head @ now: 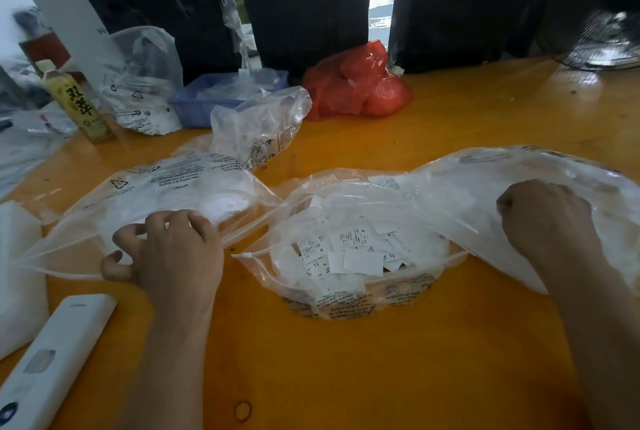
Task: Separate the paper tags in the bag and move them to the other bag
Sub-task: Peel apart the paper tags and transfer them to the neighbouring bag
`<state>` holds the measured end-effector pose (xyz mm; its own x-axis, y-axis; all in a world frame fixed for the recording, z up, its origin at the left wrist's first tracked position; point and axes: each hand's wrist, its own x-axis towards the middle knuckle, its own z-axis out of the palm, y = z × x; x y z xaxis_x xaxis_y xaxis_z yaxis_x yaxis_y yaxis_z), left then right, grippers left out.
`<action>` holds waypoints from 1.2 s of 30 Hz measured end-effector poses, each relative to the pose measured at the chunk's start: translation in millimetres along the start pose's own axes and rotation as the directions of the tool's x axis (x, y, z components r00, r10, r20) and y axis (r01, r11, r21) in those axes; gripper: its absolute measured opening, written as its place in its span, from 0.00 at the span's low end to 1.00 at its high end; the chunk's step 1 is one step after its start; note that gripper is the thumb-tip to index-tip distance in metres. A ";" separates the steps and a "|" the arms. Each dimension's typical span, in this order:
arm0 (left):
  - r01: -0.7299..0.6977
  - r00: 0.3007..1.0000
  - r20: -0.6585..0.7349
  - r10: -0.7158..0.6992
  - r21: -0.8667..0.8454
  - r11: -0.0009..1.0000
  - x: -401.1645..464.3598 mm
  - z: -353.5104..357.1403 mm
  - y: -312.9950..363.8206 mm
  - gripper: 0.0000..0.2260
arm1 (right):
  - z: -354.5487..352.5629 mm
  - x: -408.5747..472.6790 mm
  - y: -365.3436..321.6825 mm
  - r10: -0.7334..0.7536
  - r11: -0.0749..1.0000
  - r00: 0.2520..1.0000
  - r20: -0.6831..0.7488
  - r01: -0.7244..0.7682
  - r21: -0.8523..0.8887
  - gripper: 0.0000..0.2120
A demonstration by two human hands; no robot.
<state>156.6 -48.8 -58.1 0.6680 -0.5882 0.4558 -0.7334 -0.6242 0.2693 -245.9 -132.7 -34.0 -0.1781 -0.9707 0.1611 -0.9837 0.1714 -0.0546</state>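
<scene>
Paper tags [349, 249] in open middle bag [346, 301]; left hand [169, 249] gripping, seemingly, left bag [166, 187].

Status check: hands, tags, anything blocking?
Left hand gripping left zip bag at its mouth. Right hand fisted on right bag. Paper tags piled in middle bag. Nothing blocking.

The bottle [74, 102] label carried two big black Chinese characters. Some paper tags [341, 249] showed the letter "S". The middle bag [349, 301] had the word "ACHTUNG" printed; its smaller print was unreadable.
</scene>
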 end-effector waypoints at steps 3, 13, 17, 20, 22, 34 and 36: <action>-0.046 0.993 -0.110 0.039 -0.062 0.997 -3.7 0.4 3.0 0.21 | -5.7 -4.9 -5.9 -0.018 0.981 0.988 -0.155 0.047 0.186 0.12; -0.454 0.891 -0.262 0.371 -0.511 0.730 -41.1 -7.0 49.1 0.18 | -9.7 -18.2 -28.8 0.018 0.829 0.939 -0.342 0.177 0.531 0.12; -0.349 0.794 -0.078 0.602 -0.870 0.347 -66.4 -14.0 68.6 0.13 | -13.0 -32.4 -41.5 -0.089 0.368 0.983 -0.162 0.184 0.911 0.10; -0.078 0.686 0.159 0.710 -0.954 0.290 -86.0 -15.0 77.4 0.13 | -4.6 -49.4 -61.4 -0.301 0.091 0.950 -0.087 0.120 0.989 0.13; 0.128 0.609 0.297 0.736 -0.952 0.278 -92.2 -12.7 80.6 0.20 | 5.3 -56.5 -73.2 -0.397 -0.008 0.916 -0.049 0.050 0.999 0.19; 0.505 0.659 0.499 0.563 -0.848 0.160 -86.0 -10.3 80.2 0.04 | 14.2 -67.8 -90.7 -0.463 -0.078 0.886 0.008 -0.050 0.996 0.24; 0.520 0.662 0.511 0.548 -0.840 0.155 -86.7 -10.8 80.6 0.08 | 9.6 -69.8 -90.4 -0.490 -0.027 0.871 0.034 -0.055 0.998 0.23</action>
<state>38.2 -42.6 -66.8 0.1047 -0.9944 0.0163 0.1279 0.0297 0.9913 -144.3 -82.0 -49.8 0.3282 -0.9352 0.1331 0.0619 -0.1194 -0.9909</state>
